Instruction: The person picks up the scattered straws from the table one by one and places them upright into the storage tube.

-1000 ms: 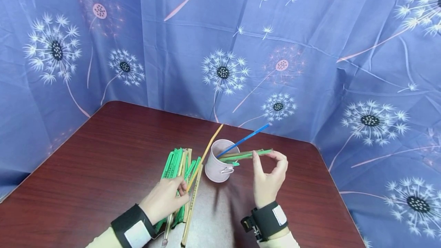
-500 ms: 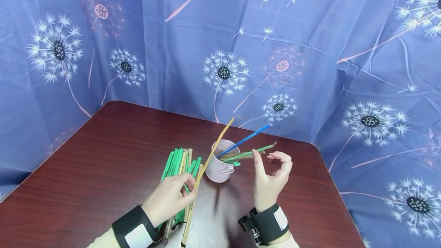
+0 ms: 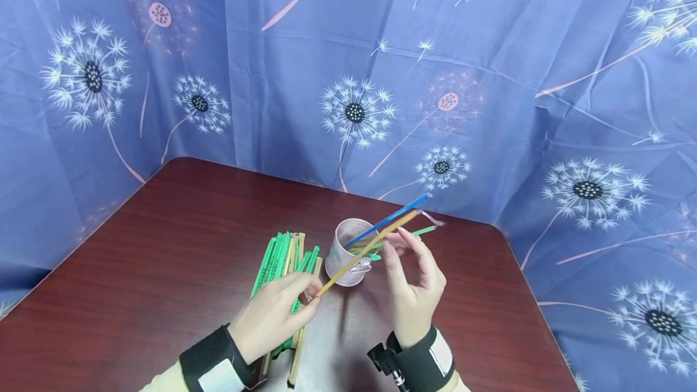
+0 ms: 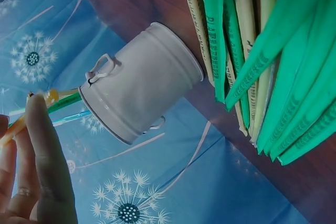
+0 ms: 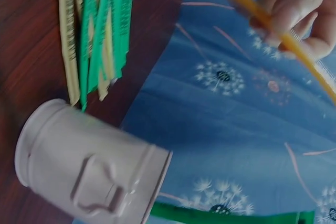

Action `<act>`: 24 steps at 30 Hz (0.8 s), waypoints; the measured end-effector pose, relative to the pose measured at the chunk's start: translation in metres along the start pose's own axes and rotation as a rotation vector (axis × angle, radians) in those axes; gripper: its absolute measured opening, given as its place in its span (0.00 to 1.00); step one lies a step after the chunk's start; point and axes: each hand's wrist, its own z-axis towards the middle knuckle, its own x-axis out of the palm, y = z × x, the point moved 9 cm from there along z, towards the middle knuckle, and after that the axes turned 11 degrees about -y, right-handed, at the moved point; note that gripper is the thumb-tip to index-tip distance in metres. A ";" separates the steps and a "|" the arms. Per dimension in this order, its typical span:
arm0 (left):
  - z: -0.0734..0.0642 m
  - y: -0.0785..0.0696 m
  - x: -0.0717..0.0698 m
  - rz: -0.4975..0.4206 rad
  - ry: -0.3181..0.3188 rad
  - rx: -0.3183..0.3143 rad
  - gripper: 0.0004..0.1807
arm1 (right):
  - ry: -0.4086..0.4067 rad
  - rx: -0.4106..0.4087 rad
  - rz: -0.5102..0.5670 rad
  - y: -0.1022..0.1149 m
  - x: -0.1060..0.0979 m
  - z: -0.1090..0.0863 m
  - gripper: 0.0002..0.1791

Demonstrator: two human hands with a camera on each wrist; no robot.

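Note:
My left hand [image 3: 280, 313] pinches the lower end of a slim orange straw [image 3: 351, 262], which slants up to the right in front of a small pale bucket [image 3: 344, 272]. A wisp of clear wrapper [image 3: 434, 220] sticks out from the straw's upper end. The thumb and forefinger of my right hand [image 3: 416, 301] are right at the straw's upper part; I cannot tell whether they pinch it. The orange straw [image 5: 252, 6] crosses the upper right of the right wrist view. In the left wrist view, fingers [image 4: 44, 150] hold it beside the bucket [image 4: 142, 82].
A blue straw [image 3: 386, 220] and several green and brownish ones lean rightward out of the bucket. Left of it, a pile of green [image 3: 276, 256] and tan wrapped straws lies on the dark red table [image 3: 207, 222]. A blue dandelion-print curtain [image 3: 283, 107] hangs behind.
The orange straw's upper end has swung right and down, from left of the bucket to over its right side. My left hand has shifted slightly right; my right hand has come left to the straw.

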 end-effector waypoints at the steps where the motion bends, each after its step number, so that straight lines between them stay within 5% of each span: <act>1: 0.000 0.000 0.000 0.008 -0.004 0.010 0.06 | -0.005 0.014 0.040 0.001 0.000 0.000 0.17; 6: 0.000 -0.001 -0.001 0.031 -0.012 0.036 0.07 | -0.048 0.072 0.096 0.002 -0.001 0.000 0.13; 15: -0.001 0.001 -0.001 0.042 -0.003 0.025 0.08 | -0.058 0.098 0.023 0.000 -0.002 -0.001 0.11; 24: -0.006 0.033 0.004 0.197 0.099 -0.171 0.10 | -0.129 0.083 0.063 0.002 -0.011 0.004 0.10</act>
